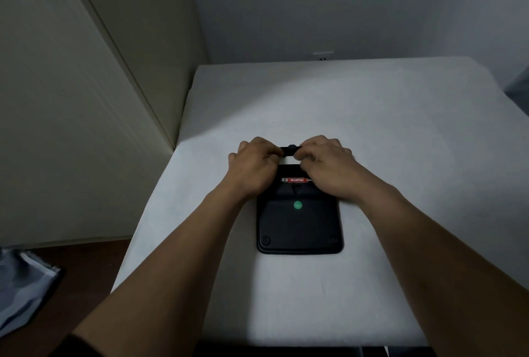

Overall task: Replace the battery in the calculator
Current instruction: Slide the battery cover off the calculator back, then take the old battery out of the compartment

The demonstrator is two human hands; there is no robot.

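A black calculator (299,228) lies face down on the white table (372,116), with a round green sticker on its back. Its battery compartment is uncovered, and a red battery (296,180) labelled HUATAI lies in it. Just beyond the calculator's far edge, my left hand (253,163) and my right hand (326,160) pinch the two ends of a small black battery cover (291,149), holding it slightly above the table. My fingers hide the ends of the cover and the calculator's upper corners.
The table stands in a corner, with a beige wall panel (71,113) on the left and a grey wall behind. A wall socket (323,56) sits just past the far edge. A blue-grey cloth (23,285) lies on the dark floor at lower left.
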